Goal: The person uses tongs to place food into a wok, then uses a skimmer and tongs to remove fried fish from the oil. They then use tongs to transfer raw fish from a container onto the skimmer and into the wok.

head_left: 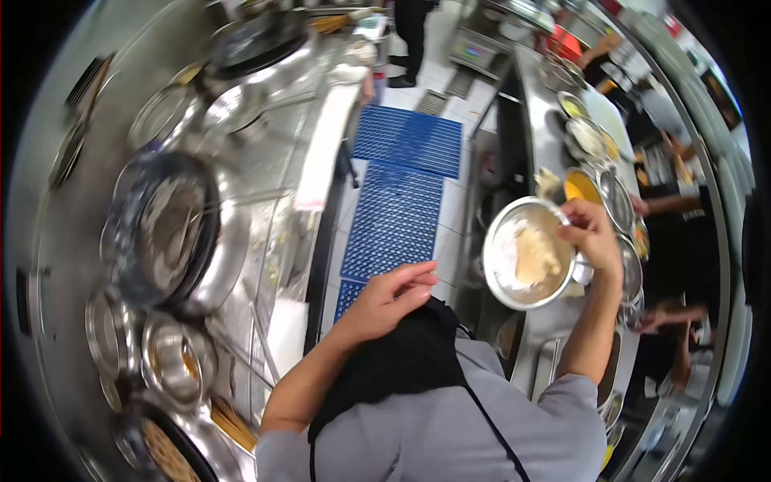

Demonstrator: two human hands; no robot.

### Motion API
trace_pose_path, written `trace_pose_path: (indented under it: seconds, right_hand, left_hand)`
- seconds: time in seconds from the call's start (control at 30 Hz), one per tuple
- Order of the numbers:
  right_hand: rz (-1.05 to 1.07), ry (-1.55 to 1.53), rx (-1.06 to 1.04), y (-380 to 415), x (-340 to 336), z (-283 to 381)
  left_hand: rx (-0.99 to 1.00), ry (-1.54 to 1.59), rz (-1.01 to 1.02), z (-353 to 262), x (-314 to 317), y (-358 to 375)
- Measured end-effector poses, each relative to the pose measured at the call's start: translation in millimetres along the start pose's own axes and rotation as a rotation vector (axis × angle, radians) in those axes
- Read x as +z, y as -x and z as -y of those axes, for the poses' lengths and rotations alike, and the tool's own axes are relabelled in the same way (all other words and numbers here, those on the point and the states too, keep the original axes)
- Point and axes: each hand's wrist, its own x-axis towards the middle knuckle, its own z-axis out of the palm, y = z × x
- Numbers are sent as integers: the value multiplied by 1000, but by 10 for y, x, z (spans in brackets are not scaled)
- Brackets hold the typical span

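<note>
A round steel bowl point(556, 283) is tilted toward me over the edge of the right-hand counter. Inside it lie white powder and a pale beige, lumpy mass point(534, 255). My right hand point(593, 233) is shut on the bowl's right rim, thumb over the lip and fingers behind, mostly hidden. In front of my black apron point(393, 365), my left hand point(387, 301) hangs in the air with its fingers stretched out and nothing in them. The blue perforated floor mat point(393, 213) shows beyond it.
Along the left, a stove line bears a large dark wok point(120, 233), steel bowls point(205, 365) and a white cloth point(321, 153). The right counter point(540, 104) holds several bowls of food, with people working behind it. Another person point(411, 36) stands far down the aisle.
</note>
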Motion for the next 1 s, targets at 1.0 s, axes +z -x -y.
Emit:
trace_pose_path:
  seconds: [1.0]
  right_hand:
    - [1640,659,-1082,841,5641,442]
  left_hand:
    - [821,271,-2122,-37,767,3010]
